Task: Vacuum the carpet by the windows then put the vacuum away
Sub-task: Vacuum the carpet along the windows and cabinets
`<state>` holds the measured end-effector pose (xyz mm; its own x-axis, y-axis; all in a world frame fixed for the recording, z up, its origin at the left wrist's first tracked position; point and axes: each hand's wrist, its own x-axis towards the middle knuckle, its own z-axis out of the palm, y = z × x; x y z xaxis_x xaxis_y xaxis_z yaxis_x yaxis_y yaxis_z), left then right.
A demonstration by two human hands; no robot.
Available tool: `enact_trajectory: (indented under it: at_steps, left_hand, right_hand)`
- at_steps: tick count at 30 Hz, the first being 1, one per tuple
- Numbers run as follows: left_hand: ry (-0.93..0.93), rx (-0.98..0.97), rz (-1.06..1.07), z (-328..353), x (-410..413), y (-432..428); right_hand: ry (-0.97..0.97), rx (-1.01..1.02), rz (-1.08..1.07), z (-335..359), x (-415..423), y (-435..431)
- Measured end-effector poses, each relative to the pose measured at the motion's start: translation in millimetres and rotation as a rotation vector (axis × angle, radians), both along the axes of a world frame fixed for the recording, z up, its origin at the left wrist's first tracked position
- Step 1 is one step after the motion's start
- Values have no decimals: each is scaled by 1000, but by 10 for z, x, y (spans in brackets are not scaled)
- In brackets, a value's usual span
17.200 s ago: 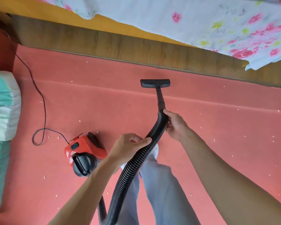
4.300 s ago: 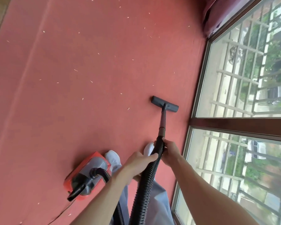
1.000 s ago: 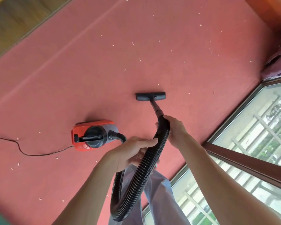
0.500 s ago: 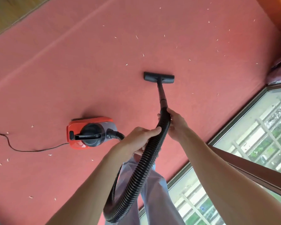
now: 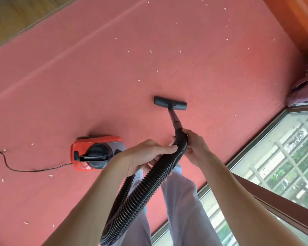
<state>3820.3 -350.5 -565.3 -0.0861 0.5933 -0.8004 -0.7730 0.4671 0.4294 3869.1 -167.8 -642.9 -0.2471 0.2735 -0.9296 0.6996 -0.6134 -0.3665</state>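
Observation:
A small red canister vacuum [image 5: 96,152] sits on the red carpet [image 5: 78,89] to my left. Its black ribbed hose [image 5: 146,190] loops down past my legs and rises to a short wand ending in a black floor nozzle [image 5: 170,103], which lies flat on the carpet. My right hand [image 5: 194,147] grips the hose's upper end just below the wand. A little lower on the hose, my left hand [image 5: 146,157] holds it with thumb on top. Small pale scraps dot the carpet beyond the nozzle and at the left.
Tall windows [image 5: 274,166] with a brown frame run along the right, close to my legs. The black power cord [image 5: 16,167] trails left from the vacuum. Wooden floor [image 5: 11,18] shows at top left. Purple fabric [image 5: 304,87] lies in the right corner.
Over the last half second the nozzle has come back toward me on the carpet. Both hands keep their grip on the hose.

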Motion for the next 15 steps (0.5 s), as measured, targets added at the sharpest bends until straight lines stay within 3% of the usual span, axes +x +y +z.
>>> enact_trajectory:
  at_steps: [7,15]
  left_hand:
    - [4,-145,120,-306,34,327]
    - [-145,-1,183,173,-274,445]
  right_hand:
    - [-27,-4,68,-190,-470,253]
    - [77,-87,274,221,-780,606]
